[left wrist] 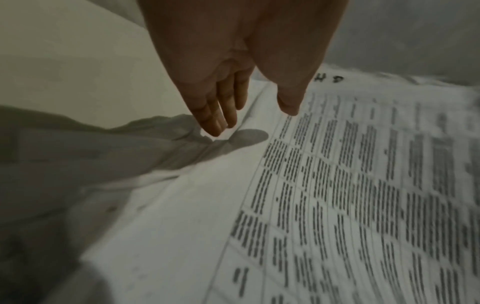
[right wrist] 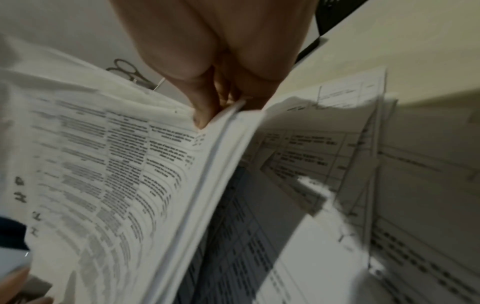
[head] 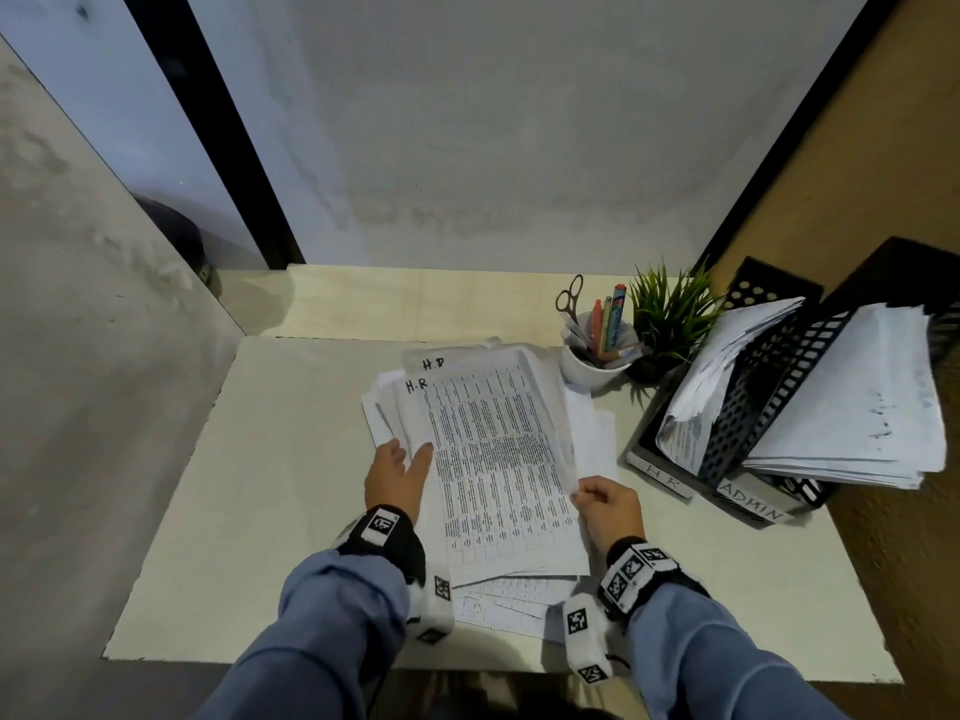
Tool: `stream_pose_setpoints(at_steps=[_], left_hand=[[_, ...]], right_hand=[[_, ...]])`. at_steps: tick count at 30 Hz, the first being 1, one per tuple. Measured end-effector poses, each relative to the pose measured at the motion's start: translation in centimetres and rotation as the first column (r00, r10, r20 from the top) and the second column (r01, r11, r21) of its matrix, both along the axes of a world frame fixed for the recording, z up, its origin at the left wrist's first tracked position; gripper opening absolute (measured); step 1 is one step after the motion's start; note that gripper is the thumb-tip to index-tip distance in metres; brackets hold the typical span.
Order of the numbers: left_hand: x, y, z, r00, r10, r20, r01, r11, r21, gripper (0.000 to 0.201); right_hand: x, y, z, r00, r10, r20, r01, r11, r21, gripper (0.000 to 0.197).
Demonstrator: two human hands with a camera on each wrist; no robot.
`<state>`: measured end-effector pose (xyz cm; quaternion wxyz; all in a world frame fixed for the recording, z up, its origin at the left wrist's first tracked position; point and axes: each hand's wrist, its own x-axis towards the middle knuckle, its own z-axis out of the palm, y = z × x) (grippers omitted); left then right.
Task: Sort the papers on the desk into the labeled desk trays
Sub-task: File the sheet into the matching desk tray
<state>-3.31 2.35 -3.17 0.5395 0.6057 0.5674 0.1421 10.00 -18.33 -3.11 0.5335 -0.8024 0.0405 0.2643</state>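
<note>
while left hand (head: 397, 472) hovers, right hand (head: 610, 506) pinches papers (head: 498, 459).

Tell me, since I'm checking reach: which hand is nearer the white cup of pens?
Right. The right hand pinches the papers' near right edge, below the white cup of pens; the left hand lies farther left.
</note>
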Motion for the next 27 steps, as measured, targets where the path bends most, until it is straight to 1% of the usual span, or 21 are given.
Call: stream_pose_setpoints(at_steps=[2,4,6,7,9,10,11,12,13,14,17,18,20,22,23,24,25,27], left_hand=[[0.5,0.5,0.2,0.995,0.055,0.089,-0.050,0.997,-0.056,0.053],[0.7,0.8,0.5,0.989,-0.001,0.149,0.006,0.999,-0.037,0.038],[0.8,0.8,0.8,0.988,-0.081,0.129,0.078,0.996,0.034,0.025],[0.9,0.9,0.7,0.989,-0.101,0.107,0.095,0.994,0.055,0.024],[1.1,1.0,0.7,0.989,-0.114,0.095,0.110,0.993,0.044,0.034],[1.2,1.0,0.7,0.988,-0.126,0.093,0.124,0.992,0.031,0.041],[1.3,1.0,0.5,0.985,-0.140,0.099,0.137,0.990,0.030,0.041],[1.3,0.9,0.6,0.983,-0.145,0.109,0.143,0.989,0.027,0.034],[1.4,0.8,0.6,0.980,-0.148,0.134,0.146,0.989,0.030,0.019],[1.3,0.7,0.6,0.978,-0.147,0.151,0.143,0.989,0.036,0.014],[0.8,0.5,0.1,0.970,-0.152,0.191,0.148,0.988,0.035,0.018],[0.7,0.3,0.2,0.966,-0.164,0.200,0.161,0.986,0.030,0.020],[0.5,0.0,0.5,0.954,-0.173,0.245,0.181,0.984,-0.007,0.026],[0.4,-0.3,1.2,0.936,-0.191,0.295,0.214,0.976,-0.046,0.027],[0.4,-0.4,1.3,0.928,-0.191,0.319,0.226,0.971,-0.075,0.025],[0.4,-0.4,1.7,0.925,-0.187,0.331,0.233,0.967,-0.104,0.023],[0.4,-0.5,2.2,0.918,-0.181,0.353,0.240,0.962,-0.131,0.019],[0.3,-0.4,2.8,0.914,-0.186,0.361,0.253,0.956,-0.148,0.015]], right_hand=[[0.4,-0.6,-0.2,0.999,0.012,-0.046,-0.011,1.000,0.013,0.035],[0.7,-1.1,0.0,0.998,0.021,-0.065,-0.019,0.999,0.028,0.032],[1.0,-1.4,0.2,0.996,0.020,-0.088,-0.015,0.999,0.050,0.030],[1.0,-1.4,0.4,0.994,0.013,-0.113,-0.005,0.998,0.068,0.030],[1.0,-1.3,0.6,0.988,0.007,-0.151,0.006,0.996,0.087,0.028],[1.1,-1.2,0.5,0.988,0.006,-0.157,0.006,0.997,0.080,0.027],[1.1,-1.1,0.5,0.987,0.008,-0.161,0.002,0.998,0.064,0.025],[1.1,-1.0,0.4,0.987,0.014,-0.159,-0.008,0.999,0.041,0.020],[1.1,-0.9,0.5,0.989,0.023,-0.149,-0.022,1.000,0.012,0.018],[1.1,-0.9,0.5,0.991,0.040,-0.128,-0.044,0.999,-0.028,0.020],[1.0,-0.6,0.8,0.992,0.107,-0.065,-0.112,0.990,-0.087,0.021],[1.0,-0.4,1.1,0.992,0.121,-0.048,-0.125,0.988,-0.089,0.027],[0.8,0.0,1.9,0.993,0.119,-0.019,-0.120,0.991,-0.065,0.049],[0.6,0.5,2.9,0.998,0.067,-0.004,-0.067,0.997,0.031,0.069],[0.5,0.7,3.7,0.999,0.044,0.000,-0.044,0.996,0.081,0.074],[0.5,0.9,4.1,1.000,0.028,-0.006,-0.027,0.993,0.119,0.075],[0.7,1.0,4.4,1.000,0.010,-0.027,-0.005,0.989,0.149,0.071],[1.3,1.3,4.7,0.995,-0.042,-0.095,0.064,0.969,0.240,0.044]])
